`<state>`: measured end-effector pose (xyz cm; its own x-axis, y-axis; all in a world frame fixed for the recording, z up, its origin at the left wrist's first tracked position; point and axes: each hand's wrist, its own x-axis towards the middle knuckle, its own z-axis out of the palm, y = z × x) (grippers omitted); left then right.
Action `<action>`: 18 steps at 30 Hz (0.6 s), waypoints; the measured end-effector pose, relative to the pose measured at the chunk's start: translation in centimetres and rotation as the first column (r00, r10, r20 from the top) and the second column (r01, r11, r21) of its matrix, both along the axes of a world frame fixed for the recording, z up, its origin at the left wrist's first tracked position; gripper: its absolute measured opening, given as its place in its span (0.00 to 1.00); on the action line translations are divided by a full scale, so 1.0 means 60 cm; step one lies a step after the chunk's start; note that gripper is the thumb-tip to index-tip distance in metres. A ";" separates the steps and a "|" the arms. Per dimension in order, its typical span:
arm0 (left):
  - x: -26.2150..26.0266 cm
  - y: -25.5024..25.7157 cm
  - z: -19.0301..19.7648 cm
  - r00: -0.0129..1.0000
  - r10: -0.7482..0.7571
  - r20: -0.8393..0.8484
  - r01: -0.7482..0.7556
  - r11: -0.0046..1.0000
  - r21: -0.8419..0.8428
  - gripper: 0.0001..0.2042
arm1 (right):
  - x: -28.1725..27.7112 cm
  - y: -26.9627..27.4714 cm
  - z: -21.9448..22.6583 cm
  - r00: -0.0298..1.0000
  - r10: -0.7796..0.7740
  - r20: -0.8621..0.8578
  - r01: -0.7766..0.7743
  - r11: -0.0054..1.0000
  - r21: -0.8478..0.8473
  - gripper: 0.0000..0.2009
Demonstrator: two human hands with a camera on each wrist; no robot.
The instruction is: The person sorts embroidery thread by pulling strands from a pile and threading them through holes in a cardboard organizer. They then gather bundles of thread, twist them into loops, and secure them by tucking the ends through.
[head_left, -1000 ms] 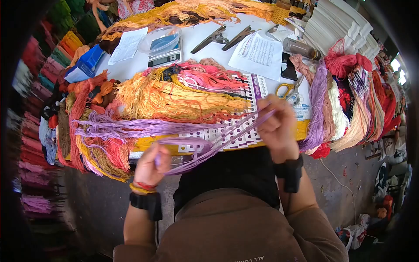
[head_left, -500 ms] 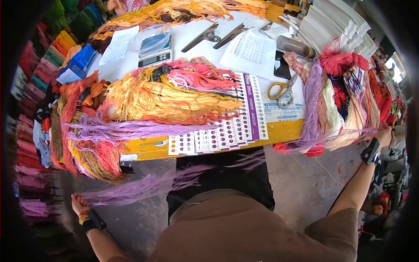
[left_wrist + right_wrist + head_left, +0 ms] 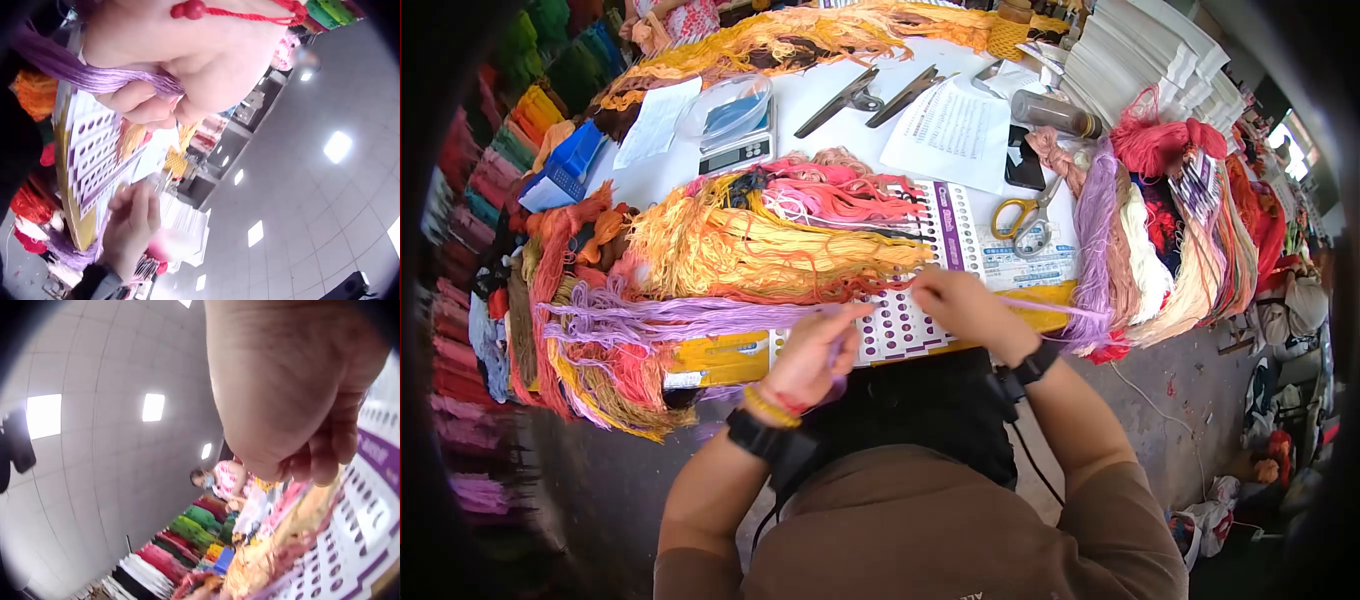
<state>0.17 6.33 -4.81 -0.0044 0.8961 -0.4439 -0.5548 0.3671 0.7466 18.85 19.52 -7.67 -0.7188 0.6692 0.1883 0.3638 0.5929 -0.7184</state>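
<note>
Crowded tabletop, thin gaps near the front edge

The tabletop (image 3: 840,105) is heaped: orange-yellow yarn (image 3: 770,245) lies at 10 o'clock of the colour card (image 3: 920,300), a lilac skein (image 3: 680,320) stretches off at 9 o'clock, and hanging bundles (image 3: 1160,250) wall off 3 o'clock. Scissors (image 3: 1022,218) sit at 1 o'clock. Free room is the card's own face beneath the hands, and the white patch at 12 o'clock between the scale (image 3: 735,125) and the printed sheet (image 3: 955,130), partly barred by metal clips (image 3: 870,95).
</note>
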 end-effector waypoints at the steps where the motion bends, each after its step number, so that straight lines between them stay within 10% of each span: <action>1: 0.014 0.022 -0.007 0.999 -0.032 -0.016 0.031 0.998 -0.045 0.11 | -0.010 -0.006 -0.002 0.998 0.025 0.064 -0.028 0.998 0.060 0.07; 18: 0.062 0.074 -0.019 0.964 0.110 -0.243 -0.097 0.993 0.063 0.08 | -0.032 -0.017 0.019 0.971 -0.014 0.240 -0.053 0.961 0.271 0.07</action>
<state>3.90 10.76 -5.95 -0.2017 0.9062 -0.3718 -0.3847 0.2758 0.8809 16.90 18.48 -6.50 -0.7773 0.6014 0.1848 0.4900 0.7629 -0.4217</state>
